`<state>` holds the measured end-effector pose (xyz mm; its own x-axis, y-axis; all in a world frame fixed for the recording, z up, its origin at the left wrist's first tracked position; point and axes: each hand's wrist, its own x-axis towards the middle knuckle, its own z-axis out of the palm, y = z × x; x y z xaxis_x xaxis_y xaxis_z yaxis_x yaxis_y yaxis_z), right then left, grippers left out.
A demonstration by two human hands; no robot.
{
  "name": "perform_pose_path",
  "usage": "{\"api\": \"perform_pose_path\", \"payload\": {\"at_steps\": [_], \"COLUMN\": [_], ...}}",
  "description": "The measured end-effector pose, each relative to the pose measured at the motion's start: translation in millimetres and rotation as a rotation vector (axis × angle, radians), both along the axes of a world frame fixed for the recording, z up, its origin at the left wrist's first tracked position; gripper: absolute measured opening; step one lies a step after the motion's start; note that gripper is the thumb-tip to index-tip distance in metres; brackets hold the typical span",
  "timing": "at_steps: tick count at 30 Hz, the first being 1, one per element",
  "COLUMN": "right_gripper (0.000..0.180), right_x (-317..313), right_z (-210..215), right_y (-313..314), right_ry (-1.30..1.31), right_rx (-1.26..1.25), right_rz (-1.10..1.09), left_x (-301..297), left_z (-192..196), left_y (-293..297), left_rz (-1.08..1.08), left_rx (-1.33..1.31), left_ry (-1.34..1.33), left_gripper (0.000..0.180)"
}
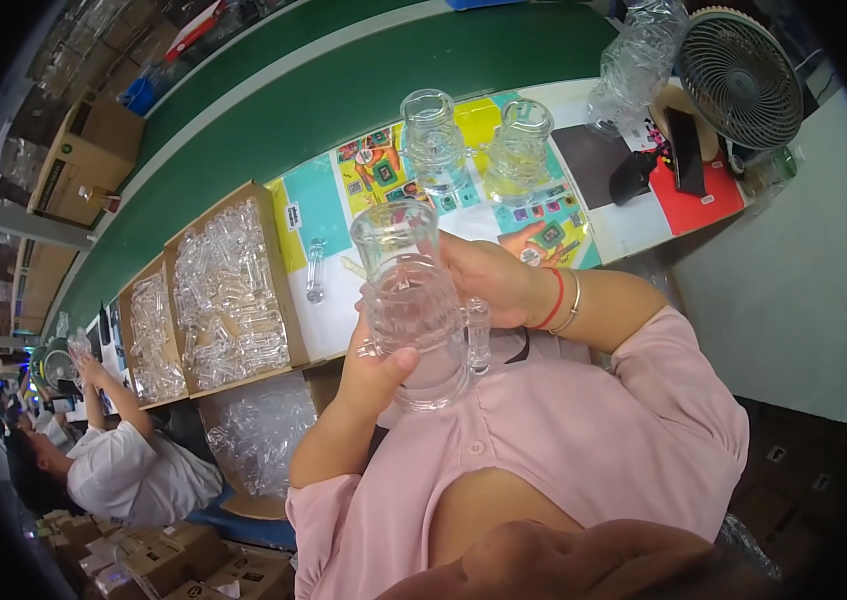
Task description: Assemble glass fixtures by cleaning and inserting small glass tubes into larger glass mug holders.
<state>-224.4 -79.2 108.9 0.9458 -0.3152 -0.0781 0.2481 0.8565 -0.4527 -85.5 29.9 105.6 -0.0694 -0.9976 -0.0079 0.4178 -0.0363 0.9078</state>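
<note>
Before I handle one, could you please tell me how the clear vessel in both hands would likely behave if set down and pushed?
The clear vessel looks glassy, so it is probably stiff and fragile. Being tall, it might tip; if toppled, the projecting side piece would likely hinder rolling.

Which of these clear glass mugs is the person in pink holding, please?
The nearest mug, held between the left hand and right hand; the left rear mug and right rear mug stand unheld on the patterned sheet.
</note>
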Motion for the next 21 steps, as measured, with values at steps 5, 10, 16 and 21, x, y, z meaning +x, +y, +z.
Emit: {"api": "perform_pose_path", "payload": {"at_steps": [5, 10, 16, 21], "right_gripper": [0.038, 0.043, 0.049, 0.038], "right_x": [-9.6, -34.9, -22.3, 9.7], "right_z": [-3.5, -9.6, 4.9, -33.1], "right_y": [20.5, 45.8, 46.0, 17.2], "right_ry": [0.383, -0.093, -0.368, 0.354], "right_rx": [-0.036, -1.200, -1.244, -0.111], "right_rz": [0.034, -0.068, -0.078, 0.134], "left_x": [10.5, -0.4, 0.3, -1.1], "left_z": [-6.8, -17.2, -2.9, -34.8], "left_y": [21.9, 33.5, 42.1, 40.9], "left_rz": [-0.188, -0.266, -0.181, 0.147], "left_rx": [-0.017, -0.665, -0.640, -0.110], "left_ry": [-0.172, -0.698, -0.728, -0.069], "left_gripper": [0.084, 0.094, 0.090, 0.057]}}
